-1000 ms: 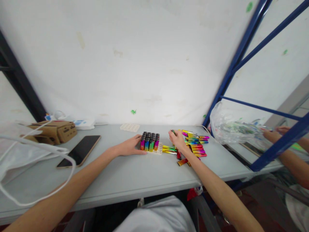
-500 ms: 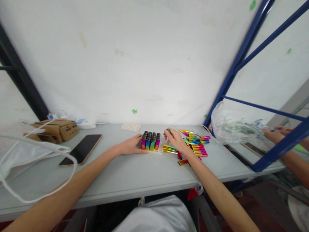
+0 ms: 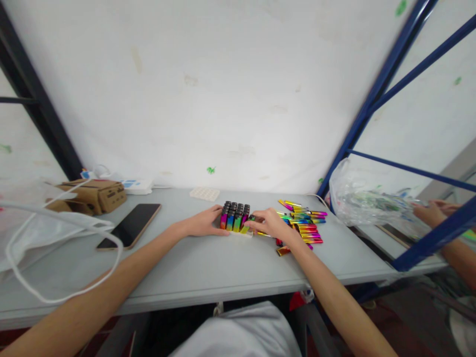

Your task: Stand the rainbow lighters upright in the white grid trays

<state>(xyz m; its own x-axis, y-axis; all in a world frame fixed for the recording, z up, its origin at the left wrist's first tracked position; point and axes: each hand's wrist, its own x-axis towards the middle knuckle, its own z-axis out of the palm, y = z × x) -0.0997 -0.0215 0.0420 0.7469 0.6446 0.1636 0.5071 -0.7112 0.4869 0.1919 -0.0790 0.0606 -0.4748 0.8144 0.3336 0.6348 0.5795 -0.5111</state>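
Note:
A white tray (image 3: 246,233) on the grey table (image 3: 208,267) holds several upright rainbow-coloured lighters (image 3: 233,217). My left hand (image 3: 203,222) rests against the tray's left side, fingers curled along the lighters. My right hand (image 3: 268,225) pinches one lighter (image 3: 248,222) and holds it at the tray's front right corner. A loose pile of the same lighters (image 3: 303,223) lies flat on the table just right of my right hand.
A spare white tray (image 3: 205,194) lies near the wall. A phone (image 3: 130,225), a cardboard box (image 3: 97,195) and a white bag with cord (image 3: 40,233) sit at left. Right: blue rack bars (image 3: 431,238), a plastic bag (image 3: 364,201), another person's hands (image 3: 433,212).
My right hand carried a lighter from the loose pile leftwards to the tray's front right corner. My left hand stayed against the tray.

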